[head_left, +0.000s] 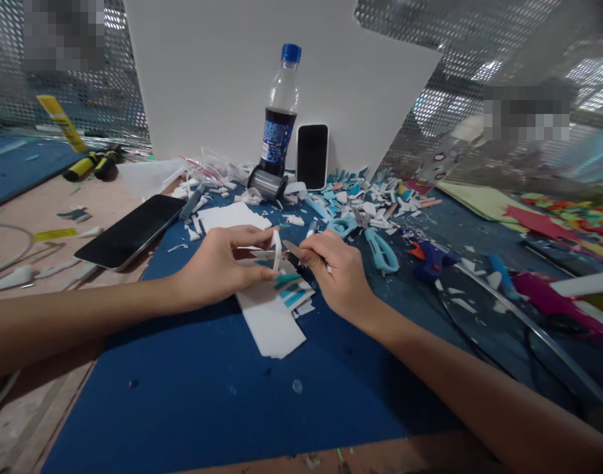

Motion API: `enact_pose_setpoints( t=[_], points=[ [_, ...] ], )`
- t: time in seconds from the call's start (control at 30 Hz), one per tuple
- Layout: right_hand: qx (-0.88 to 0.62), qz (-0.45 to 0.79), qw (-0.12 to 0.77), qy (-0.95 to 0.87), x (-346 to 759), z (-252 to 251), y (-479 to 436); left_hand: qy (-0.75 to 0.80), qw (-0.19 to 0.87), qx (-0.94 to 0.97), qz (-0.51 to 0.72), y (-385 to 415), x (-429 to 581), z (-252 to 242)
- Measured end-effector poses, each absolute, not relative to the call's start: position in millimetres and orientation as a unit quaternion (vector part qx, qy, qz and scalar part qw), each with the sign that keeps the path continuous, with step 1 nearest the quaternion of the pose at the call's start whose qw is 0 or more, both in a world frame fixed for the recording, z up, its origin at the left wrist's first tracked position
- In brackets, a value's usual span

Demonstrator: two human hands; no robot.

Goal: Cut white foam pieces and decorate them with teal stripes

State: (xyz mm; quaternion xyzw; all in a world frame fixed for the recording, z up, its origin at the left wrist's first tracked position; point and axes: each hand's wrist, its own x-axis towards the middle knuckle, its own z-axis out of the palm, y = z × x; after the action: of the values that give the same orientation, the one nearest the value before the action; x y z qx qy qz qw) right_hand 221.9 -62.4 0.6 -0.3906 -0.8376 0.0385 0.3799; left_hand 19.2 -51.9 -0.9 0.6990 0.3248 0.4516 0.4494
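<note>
My left hand pinches a small white foam piece upright above the blue mat. My right hand is closed on a craft knife whose blade tip meets that piece. Under both hands lie a white foam sheet and a white strip with teal stripes. Both hands have fingers curled tightly.
A cola bottle and a phone stand against a white board at the back. Another phone lies at left. Blue scissors, a glue gun, a tape roll and several foam scraps crowd the right.
</note>
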Motion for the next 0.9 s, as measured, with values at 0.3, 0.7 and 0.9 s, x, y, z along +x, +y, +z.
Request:
enact_pose_setpoints(
  t=[0.3, 0.7, 0.9],
  points=[
    [-0.393, 0.025, 0.386, -0.834, 216, 0, -64, 0.317, 0.451, 0.717, 0.426, -52, 20, -4],
    [-0.484, 0.141, 0.421, -0.754, 226, 2, -59, 0.310, 0.365, 0.769, 0.424, -48, 17, -6],
    [-0.571, 0.235, 0.360, -0.700, 234, 4, -57, 0.310, 0.340, 0.778, 0.428, -47, 17, -7]
  ],
)
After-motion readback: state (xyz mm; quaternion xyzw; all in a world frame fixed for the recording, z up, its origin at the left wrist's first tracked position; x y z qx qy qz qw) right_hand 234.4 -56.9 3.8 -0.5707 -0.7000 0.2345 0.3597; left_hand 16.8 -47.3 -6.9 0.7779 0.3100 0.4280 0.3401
